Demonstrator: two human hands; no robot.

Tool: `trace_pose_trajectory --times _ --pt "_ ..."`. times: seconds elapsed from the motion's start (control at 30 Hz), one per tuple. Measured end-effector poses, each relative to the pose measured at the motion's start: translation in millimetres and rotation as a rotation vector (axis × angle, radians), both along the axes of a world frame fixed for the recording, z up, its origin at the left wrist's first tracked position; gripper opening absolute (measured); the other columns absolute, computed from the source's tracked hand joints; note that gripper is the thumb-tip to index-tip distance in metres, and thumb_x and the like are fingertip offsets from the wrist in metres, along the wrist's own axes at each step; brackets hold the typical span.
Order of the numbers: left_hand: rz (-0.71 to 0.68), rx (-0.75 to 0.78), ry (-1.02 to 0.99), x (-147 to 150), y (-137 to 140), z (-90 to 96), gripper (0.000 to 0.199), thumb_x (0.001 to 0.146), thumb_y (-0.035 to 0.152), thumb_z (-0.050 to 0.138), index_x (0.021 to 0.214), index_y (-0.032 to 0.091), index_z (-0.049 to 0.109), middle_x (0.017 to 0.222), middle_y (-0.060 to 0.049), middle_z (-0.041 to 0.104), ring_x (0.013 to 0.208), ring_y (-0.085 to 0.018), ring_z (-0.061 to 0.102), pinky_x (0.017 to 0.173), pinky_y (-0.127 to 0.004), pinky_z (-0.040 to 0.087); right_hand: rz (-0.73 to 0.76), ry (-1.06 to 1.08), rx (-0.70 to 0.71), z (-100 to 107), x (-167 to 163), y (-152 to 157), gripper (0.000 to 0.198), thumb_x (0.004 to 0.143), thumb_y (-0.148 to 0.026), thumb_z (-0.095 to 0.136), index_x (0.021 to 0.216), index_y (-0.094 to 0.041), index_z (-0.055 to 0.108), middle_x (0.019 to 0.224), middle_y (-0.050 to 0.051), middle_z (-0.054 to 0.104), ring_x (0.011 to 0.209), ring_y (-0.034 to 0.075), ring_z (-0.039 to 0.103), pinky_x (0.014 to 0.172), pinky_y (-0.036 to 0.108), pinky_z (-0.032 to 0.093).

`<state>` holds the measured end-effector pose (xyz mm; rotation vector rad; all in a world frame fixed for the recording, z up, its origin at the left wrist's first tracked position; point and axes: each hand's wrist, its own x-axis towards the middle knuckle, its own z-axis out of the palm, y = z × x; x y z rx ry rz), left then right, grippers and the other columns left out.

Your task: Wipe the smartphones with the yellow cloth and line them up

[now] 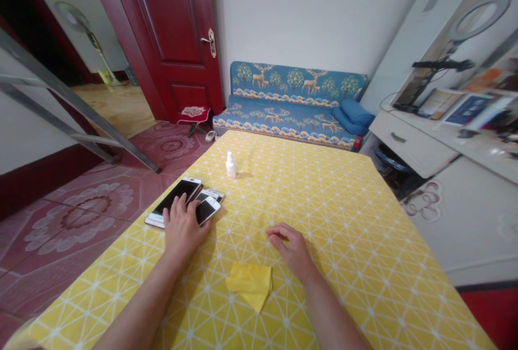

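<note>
My left hand (183, 230) is over several phones at the table's left side. Its thumb and index finger are closed about the edges of a small white smartphone (208, 208), while the other fingers extend over a large white smartphone (178, 199) with a dark screen. Another phone (216, 195) lies partly covered beneath the small one. My right hand (289, 245) rests near the middle of the table, fingers curled towards the thumb, with nothing visible in it. Between my forearms lies a folded yellow cloth (251, 282), touched by neither hand. A white bottle (230, 165) stands upright farther back.
A yellow patterned tablecloth (324, 193) covers the table. Beyond it stands a blue sofa (291, 99) with deer patterns. A metal ladder (81, 107) and a red door (174, 21) are at left; a white cabinet (465, 215) with a ring light (479, 15) is at right.
</note>
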<state>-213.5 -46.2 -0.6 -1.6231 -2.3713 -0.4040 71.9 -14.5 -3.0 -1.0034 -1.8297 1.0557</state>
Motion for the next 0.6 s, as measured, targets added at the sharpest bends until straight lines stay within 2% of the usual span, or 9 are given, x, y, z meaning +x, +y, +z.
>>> trace_pose_trajectory --times 0.2,0.27,0.33,0.4,0.47,0.6 --pt "-0.057 0.042 -0.002 -4 -1 1.3 0.05 0.071 0.044 0.06 0.11 0.013 0.061 0.138 -0.02 0.041 0.135 -0.039 0.023 0.106 -0.055 0.023 0.052 -0.051 0.063 2 0 -3 0.027 0.081 -0.045 0.065 0.095 -0.022 0.069 0.091 0.005 0.068 0.082 0.018 0.062 0.076 0.031 0.049" --pt "-0.073 0.054 0.01 -8 0 1.4 0.052 0.066 0.045 0.064 0.106 0.012 0.063 0.136 -0.021 0.041 0.132 -0.04 0.025 0.107 -0.055 0.022 0.142 -0.137 0.145 5 -2 -8 0.041 0.069 -0.051 0.075 0.099 -0.025 0.069 0.097 0.005 0.066 0.09 0.021 0.06 0.083 0.035 0.046" --pt "-0.089 0.072 0.028 -11 1 1.5 0.053 0.063 0.046 0.066 0.102 0.01 0.064 0.134 -0.022 0.041 0.129 -0.04 0.028 0.107 -0.053 0.022 0.222 -0.249 0.232 9 -8 -16 0.059 0.05 -0.055 0.084 0.1 -0.027 0.069 0.103 0.004 0.064 0.098 0.024 0.056 0.09 0.039 0.041" --pt "-0.106 0.079 0.042 -11 2 2.3 0.052 0.061 0.046 0.067 0.098 0.01 0.065 0.132 -0.023 0.042 0.127 -0.039 0.031 0.107 -0.051 0.023 0.259 -0.335 0.274 12 -15 -25 0.067 0.038 -0.052 0.089 0.097 -0.028 0.068 0.106 0.002 0.062 0.101 0.025 0.052 0.093 0.04 0.038" --pt "-0.117 0.066 0.045 -9 2 4.2 0.049 0.058 0.043 0.068 0.095 0.011 0.066 0.131 -0.022 0.043 0.125 -0.039 0.032 0.106 -0.052 0.024 0.278 -0.369 0.273 15 -23 -34 0.057 0.041 -0.042 0.091 0.09 -0.028 0.066 0.107 0.0 0.06 0.102 0.023 0.051 0.093 0.038 0.036" --pt "-0.135 0.034 0.038 3 -1 12.3 0.042 0.055 0.034 0.068 0.092 0.013 0.067 0.131 -0.021 0.043 0.124 -0.041 0.032 0.103 -0.057 0.025 0.317 -0.315 0.245 14 -31 -40 0.029 0.058 -0.022 0.084 0.073 -0.023 0.058 0.094 -0.003 0.062 0.095 0.018 0.053 0.09 0.034 0.037"
